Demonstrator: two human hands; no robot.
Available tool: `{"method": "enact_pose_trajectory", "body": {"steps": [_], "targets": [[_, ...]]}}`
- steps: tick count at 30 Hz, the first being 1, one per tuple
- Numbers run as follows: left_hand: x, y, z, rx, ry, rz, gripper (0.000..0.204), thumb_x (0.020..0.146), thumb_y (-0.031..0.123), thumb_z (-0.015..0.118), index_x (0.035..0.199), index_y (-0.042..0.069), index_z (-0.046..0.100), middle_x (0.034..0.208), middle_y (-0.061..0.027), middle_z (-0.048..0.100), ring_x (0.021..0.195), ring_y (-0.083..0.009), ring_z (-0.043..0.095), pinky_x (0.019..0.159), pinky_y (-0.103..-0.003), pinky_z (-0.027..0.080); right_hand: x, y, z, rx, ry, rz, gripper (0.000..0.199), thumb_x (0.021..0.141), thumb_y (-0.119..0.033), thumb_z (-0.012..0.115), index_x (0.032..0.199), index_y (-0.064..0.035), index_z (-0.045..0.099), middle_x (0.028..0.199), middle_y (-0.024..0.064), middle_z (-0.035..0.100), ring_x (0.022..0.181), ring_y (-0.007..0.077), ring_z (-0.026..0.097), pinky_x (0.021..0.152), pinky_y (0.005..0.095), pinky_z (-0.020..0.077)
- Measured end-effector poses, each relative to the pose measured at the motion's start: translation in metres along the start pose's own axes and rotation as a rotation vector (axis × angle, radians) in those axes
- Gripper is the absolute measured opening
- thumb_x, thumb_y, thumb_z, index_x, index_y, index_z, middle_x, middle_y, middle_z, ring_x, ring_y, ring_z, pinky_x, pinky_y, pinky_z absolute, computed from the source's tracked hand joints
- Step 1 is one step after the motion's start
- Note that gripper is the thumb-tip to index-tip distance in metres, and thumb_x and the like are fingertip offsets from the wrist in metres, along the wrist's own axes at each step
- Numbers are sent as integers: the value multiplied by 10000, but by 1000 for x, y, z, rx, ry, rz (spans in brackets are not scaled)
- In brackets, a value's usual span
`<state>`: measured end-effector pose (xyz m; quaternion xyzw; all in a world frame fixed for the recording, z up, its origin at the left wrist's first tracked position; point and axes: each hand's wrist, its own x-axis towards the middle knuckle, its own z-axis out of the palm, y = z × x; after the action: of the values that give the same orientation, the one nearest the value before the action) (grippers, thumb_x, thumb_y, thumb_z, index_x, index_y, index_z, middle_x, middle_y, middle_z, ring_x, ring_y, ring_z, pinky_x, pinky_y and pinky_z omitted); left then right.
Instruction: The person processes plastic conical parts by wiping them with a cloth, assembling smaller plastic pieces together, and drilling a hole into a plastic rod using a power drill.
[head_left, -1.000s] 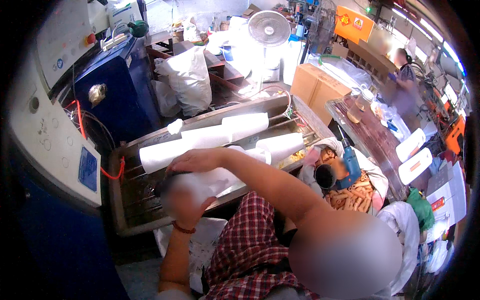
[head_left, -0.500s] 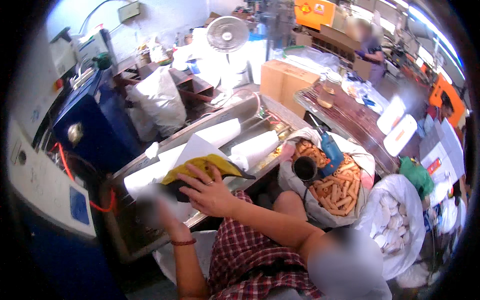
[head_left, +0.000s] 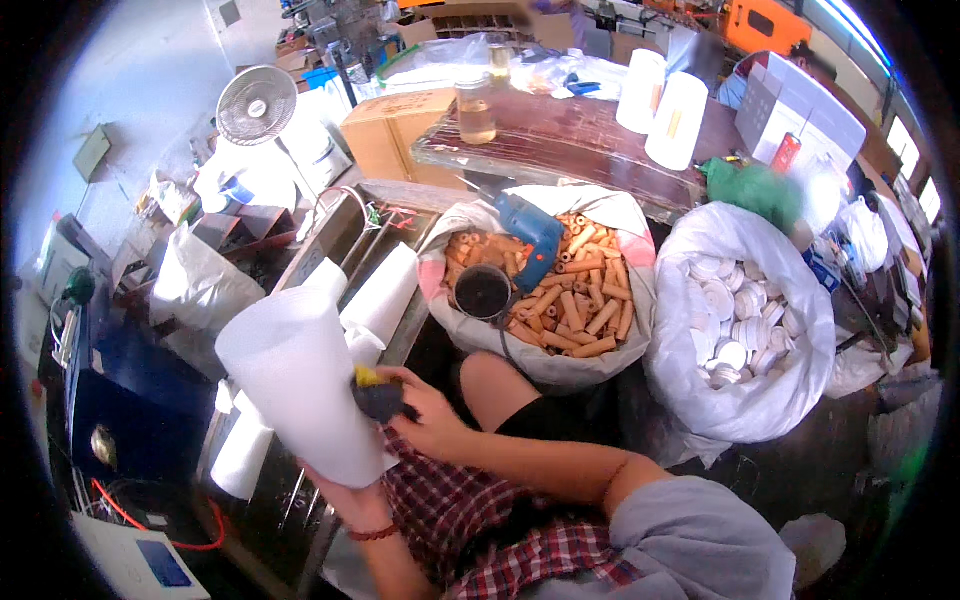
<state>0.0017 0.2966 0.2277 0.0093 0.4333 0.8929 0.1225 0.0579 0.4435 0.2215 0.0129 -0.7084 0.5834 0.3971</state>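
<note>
A large white tapering roll (head_left: 300,375), smooth and paper-like, leans upright and tilted in front of my body. My left hand (head_left: 345,495) is closed round its lower end, with most fingers hidden behind it. My right hand (head_left: 430,418) grips a bunched black-and-yellow cloth-like piece (head_left: 382,396) against the roll's right side. What exactly that piece is, I cannot make out. More white rolls (head_left: 382,290) lie in the long metal trough (head_left: 310,262) behind and beside the one I hold.
Right of the trough stands a sack (head_left: 632,335) of orange-brown tubes (head_left: 590,300), with a blue power drill (head_left: 530,240) and dark cup (head_left: 482,292) on top. A white bag (head_left: 805,375) holds white discs (head_left: 745,320). Beyond are a wooden table (head_left: 560,135), a carton (head_left: 395,125) and a fan (head_left: 257,105).
The white roll now stands raised in my left hand. The black-and-yellow piece, spread out before, is bunched in my right hand. My view has turned right.
</note>
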Motion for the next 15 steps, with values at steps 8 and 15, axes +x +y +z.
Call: {"method": "enact_pose_trajectory", "body": {"steps": [8,15], "targets": [[-16,17,-47,153,112,-185,589,937,458,401,1378,73,337,1359,-113,431,1206,-290,455,1013,-449,365,-13,-16,-239,-850,-70,-2,238,699,48,556,919,-37,582,1118,124,586,1053,306,554,887,385,450],[-49,-13,-124,634,86,-199,503,903,311,545,1267,-15,424,1182,-142,538,973,-253,581,838,-372,473,-1,-9,-298,-1482,-536,432,254,762,-221,598,982,-93,601,991,112,624,929,280,603,753,367,489]]}}
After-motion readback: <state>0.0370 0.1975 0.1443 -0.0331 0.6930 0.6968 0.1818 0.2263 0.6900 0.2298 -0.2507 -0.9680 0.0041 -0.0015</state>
